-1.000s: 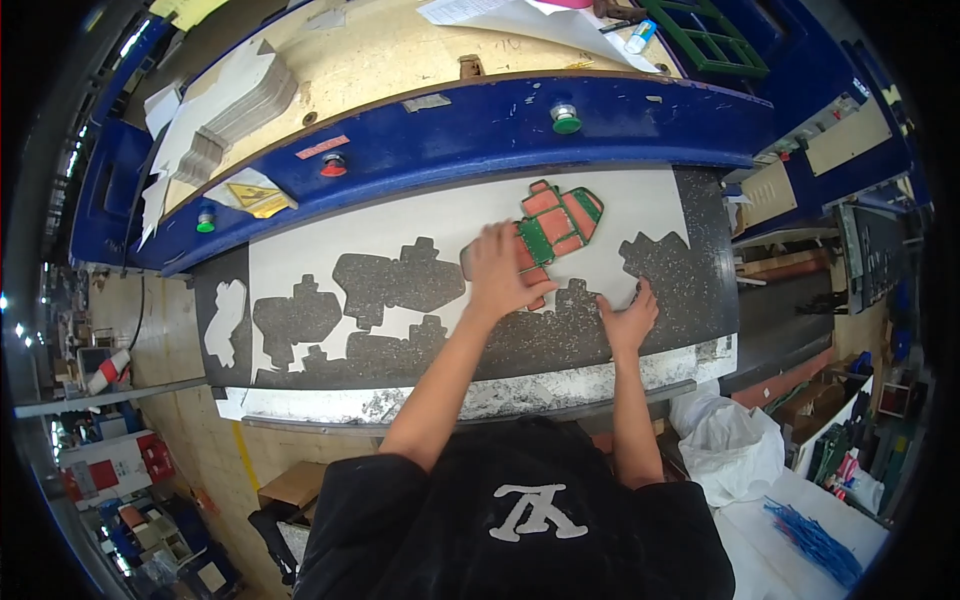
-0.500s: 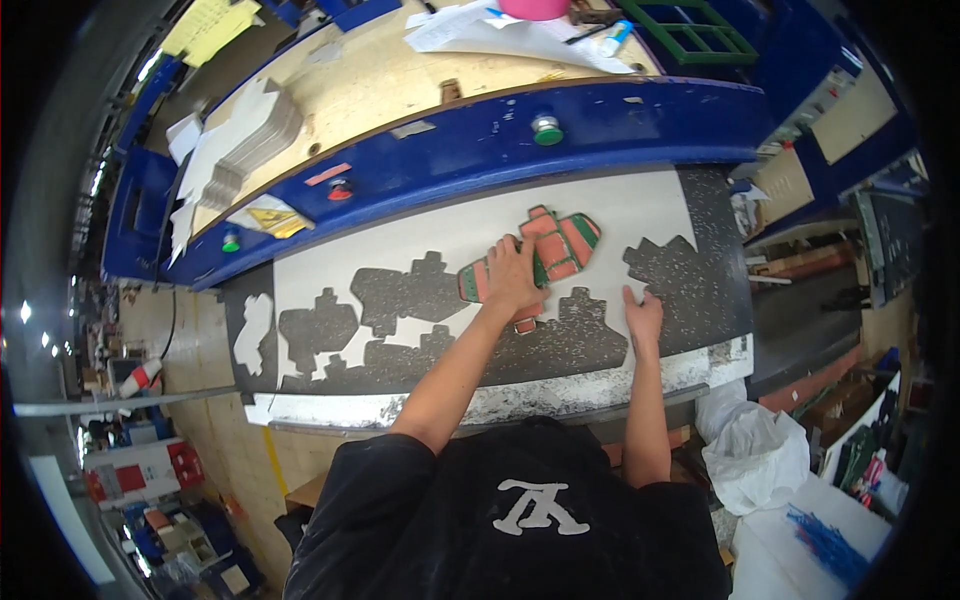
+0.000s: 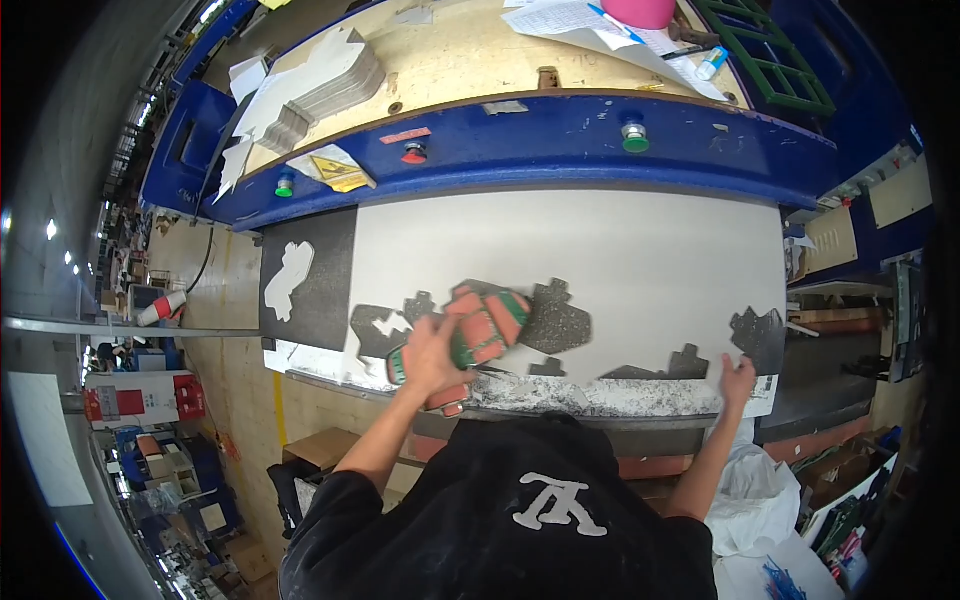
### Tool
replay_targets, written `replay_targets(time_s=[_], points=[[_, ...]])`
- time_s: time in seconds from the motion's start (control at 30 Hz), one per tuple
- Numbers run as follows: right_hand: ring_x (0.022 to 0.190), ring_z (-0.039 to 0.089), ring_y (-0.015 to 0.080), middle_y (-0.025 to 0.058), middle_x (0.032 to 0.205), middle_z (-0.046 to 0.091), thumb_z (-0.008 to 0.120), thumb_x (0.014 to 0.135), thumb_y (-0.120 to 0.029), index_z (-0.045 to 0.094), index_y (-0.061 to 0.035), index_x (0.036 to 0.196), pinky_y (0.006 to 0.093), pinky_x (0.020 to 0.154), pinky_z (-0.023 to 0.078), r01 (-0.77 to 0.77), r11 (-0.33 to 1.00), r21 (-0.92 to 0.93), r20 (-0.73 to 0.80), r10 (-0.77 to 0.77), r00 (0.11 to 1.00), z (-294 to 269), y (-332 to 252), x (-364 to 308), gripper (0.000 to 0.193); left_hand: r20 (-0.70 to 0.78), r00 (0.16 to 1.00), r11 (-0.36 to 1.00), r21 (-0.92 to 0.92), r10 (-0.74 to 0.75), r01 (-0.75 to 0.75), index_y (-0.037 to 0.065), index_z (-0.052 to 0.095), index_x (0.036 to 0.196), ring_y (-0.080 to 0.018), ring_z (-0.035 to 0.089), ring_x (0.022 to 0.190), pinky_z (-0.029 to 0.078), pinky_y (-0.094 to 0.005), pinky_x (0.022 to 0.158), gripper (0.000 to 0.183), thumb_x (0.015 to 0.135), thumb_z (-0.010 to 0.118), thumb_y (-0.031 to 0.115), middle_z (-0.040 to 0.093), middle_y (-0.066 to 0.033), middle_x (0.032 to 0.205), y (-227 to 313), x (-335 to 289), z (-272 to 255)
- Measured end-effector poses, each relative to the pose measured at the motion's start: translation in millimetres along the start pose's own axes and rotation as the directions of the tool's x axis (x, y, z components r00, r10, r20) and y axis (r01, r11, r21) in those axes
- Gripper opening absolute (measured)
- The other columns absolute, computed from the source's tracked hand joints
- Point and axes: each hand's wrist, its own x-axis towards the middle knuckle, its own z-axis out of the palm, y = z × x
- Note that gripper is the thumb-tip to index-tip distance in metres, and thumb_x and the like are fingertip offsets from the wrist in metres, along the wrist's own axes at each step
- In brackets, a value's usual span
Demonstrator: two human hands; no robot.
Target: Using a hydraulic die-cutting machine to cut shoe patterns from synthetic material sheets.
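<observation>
My left hand [image 3: 430, 362] is closed around a cutting die [image 3: 492, 328], a shaped block with red-orange pads and green edges. It is slightly blurred and sits over the near left part of a large white sheet [image 3: 640, 255]. Cutouts along the sheet's near side show the dark speckled board beneath. At the sheet's near right edge, beside one cutout, my right hand [image 3: 738, 382] has its fingers closed on the margin. One white cut piece [image 3: 288, 282] lies on the dark board [image 3: 330, 235] to the left.
Beyond the sheet runs a blue machine beam [image 3: 540, 150] with green and red buttons. On its wooden top stand a stack of cut pieces [image 3: 335, 85], papers [image 3: 560, 18] and a pink container [image 3: 640, 10]. A white plastic bag [image 3: 755, 495] is at the lower right.
The white sheet has shifted toward me, its near cutouts now at the board's front edge. My left hand has carried the die nearer and left; my right hand has moved nearer and right.
</observation>
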Motion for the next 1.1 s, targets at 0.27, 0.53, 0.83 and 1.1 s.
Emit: replay_targets(time_s=[0.27,0.53,0.83,1.1], points=[[0.127,0.059,0.0456,0.0287,0.131,0.064,0.090,0.085,-0.040,0.059,0.0027,0.138,0.0554,0.111,0.046,0.266,0.960,-0.088,-0.432,-0.278,0.858,27,-62,-42,0.075,-0.250,0.908,0.931,0.053,-0.337,0.361,0.016,0.055,0.148,-0.0423,0.054,0.124,0.051,-0.0533,0.104,0.106,0.053,0.099,0.031,0.054,-0.0214,0.127,-161,16,-54],[0.148,0.038,0.0565,0.0410,0.159,0.038,0.093,0.077,-0.051,0.041,0.0047,0.157,0.0619,0.125,0.030,0.105,0.994,0.033,-0.370,-0.086,0.925,138,-135,-162,0.111,-0.215,0.826,0.848,-0.016,-0.521,0.530,0.014,0.048,0.153,-0.0498,0.053,0.137,0.050,-0.0582,0.112,0.114,0.055,0.102,0.039,0.047,-0.0314,0.150,-339,68,-50],[0.044,0.046,0.0127,-0.0001,0.064,0.056,0.090,0.091,-0.026,0.073,-0.0048,0.092,0.0318,0.037,0.030,-0.242,0.669,0.703,-0.055,0.390,0.919,128,-150,-166,0.027,-0.566,0.813,0.990,-0.096,-0.136,0.099,0.001,0.058,0.145,-0.0479,0.056,0.129,0.046,-0.0548,0.111,0.066,0.086,0.081,0.021,0.056,-0.0303,0.138,-307,59,-1],[0.091,0.075,0.0479,0.0334,0.094,0.076,0.085,0.088,-0.051,0.074,0.0139,0.093,0.0524,0.090,0.057,-0.093,0.995,-0.040,-0.165,0.085,0.983,121,-154,-175,0.066,-0.250,0.833,0.836,-0.397,-0.494,0.378,-0.007,0.062,0.136,-0.0482,0.066,0.120,0.052,-0.0511,0.105,0.071,0.086,0.087,0.036,0.067,-0.0334,0.125,-295,71,55]])
